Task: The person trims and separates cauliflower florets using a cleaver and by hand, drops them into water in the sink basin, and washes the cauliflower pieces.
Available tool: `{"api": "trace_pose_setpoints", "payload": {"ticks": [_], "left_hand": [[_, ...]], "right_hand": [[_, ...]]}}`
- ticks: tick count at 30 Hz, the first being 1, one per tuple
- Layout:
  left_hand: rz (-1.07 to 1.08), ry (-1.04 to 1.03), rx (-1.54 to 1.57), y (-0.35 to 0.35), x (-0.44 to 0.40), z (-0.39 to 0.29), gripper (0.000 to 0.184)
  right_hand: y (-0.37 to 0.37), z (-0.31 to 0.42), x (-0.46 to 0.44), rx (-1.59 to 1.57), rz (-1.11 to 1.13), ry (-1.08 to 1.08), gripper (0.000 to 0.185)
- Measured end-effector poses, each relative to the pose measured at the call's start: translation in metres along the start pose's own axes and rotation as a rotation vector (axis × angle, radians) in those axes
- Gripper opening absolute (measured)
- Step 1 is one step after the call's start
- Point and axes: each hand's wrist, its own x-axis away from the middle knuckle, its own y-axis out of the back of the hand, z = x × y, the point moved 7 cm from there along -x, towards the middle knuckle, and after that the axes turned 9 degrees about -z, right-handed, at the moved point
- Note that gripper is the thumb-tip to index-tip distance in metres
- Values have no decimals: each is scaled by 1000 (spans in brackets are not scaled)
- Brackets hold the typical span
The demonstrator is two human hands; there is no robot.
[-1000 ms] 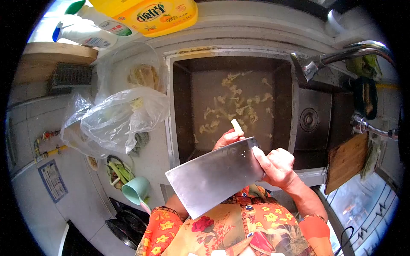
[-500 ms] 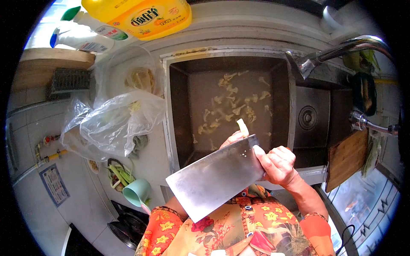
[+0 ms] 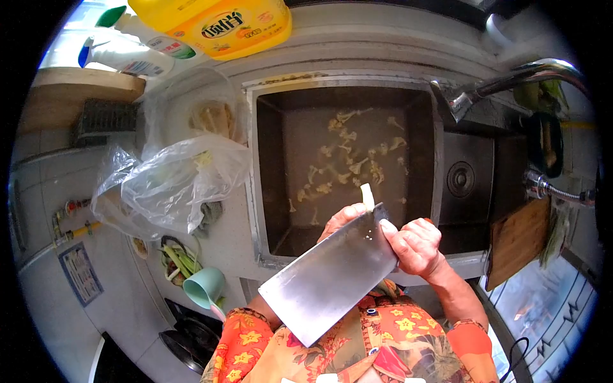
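Note:
A broad cleaver point(image 3: 332, 274) is gripped by my right hand point(image 3: 414, 246), its thumb pressed against the blade face near the top right corner. Behind the blade is my left hand point(image 3: 343, 220), mostly hidden, with bent fingers around a pale cauliflower stalk point(image 3: 367, 195). The stalk sticks up past the blade's upper edge and seems to touch it. Both hands hover over the front rim of the large sink point(image 3: 260, 185). Cauliflower florets point(image 3: 345, 153) lie scattered in the sink's cloudy water.
A clear plastic bag point(image 3: 185, 182) lies left of the sink, near a green cup point(image 3: 205, 287) and a small basket of green stalks point(image 3: 179, 262). A faucet point(image 3: 504, 83) reaches in from the right. A wooden board point(image 3: 518, 242) leans beside the smaller basin point(image 3: 463, 179).
The cleaver has tilted more steeply, its lower left end shifting right and down. The stalk and my left hand have moved slightly right. My right hand keeps its grip.

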Motion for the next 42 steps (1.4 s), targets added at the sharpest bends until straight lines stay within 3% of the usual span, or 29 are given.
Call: {"api": "trace_pose_setpoints", "payload": {"ticks": [1, 3, 5, 8, 15, 16, 18, 19, 24, 26, 30, 33, 37, 39, 40, 42], "left_hand": [[-75, -147, -319, 6, 1, -4, 23], [-151, -295, -637, 5, 8, -10, 23], [-127, -461, -304, -3, 17, -21, 23], [43, -532, -221, -12, 22, -37, 29], [-5, -721, -305, -18, 33, -55, 28], [34, -315, 109, -7, 23, -35, 29], [73, 98, 511, -8, 23, -9, 30], [71, 185, 610, -9, 23, -3, 29], [-19, 79, 714, -27, 25, -32, 24], [-77, -2, 727, -28, 27, -42, 22], [-115, 108, 714, -4, 24, -23, 14], [-452, 110, 524, 51, -7, -6, 9], [-673, 32, 306, 93, -54, -11, 15], [-762, 8, -56, 119, -82, 1, 19], [-764, 10, -57, 130, -96, 13, 19], [-692, -189, -655, 139, -120, 14, 23]], "right_hand": [[1, -1, -1, -12, 0, -8, 46], [1, -3, -1, -23, 2, -13, 46], [-1, -4, 0, 5, 12, -1, 45], [-2, -2, -1, 37, -30, 25, 44], [-6, -2, -2, 51, -57, 61, 42], [-7, -2, -3, 41, -61, 64, 42], [-7, -2, -3, 31, -66, 70, 42], [-8, -1, -4, 21, -70, 65, 41], [-13, -9, -1, 52, -90, 66, 42], [-20, -27, 3, 45, 47, -80, 45], [-20, -57, 10, 86, 93, -363, 45], [-20, -62, 5, -116, -36, -523, 35], [-13, -65, 11, -104, -35, -676, 26], [-10, -66, 16, -92, -41, -716, 25], [-9, -66, 19, -78, -43, -718, 25], [-8, -66, 25, -78, -33, -747, 25]]}}
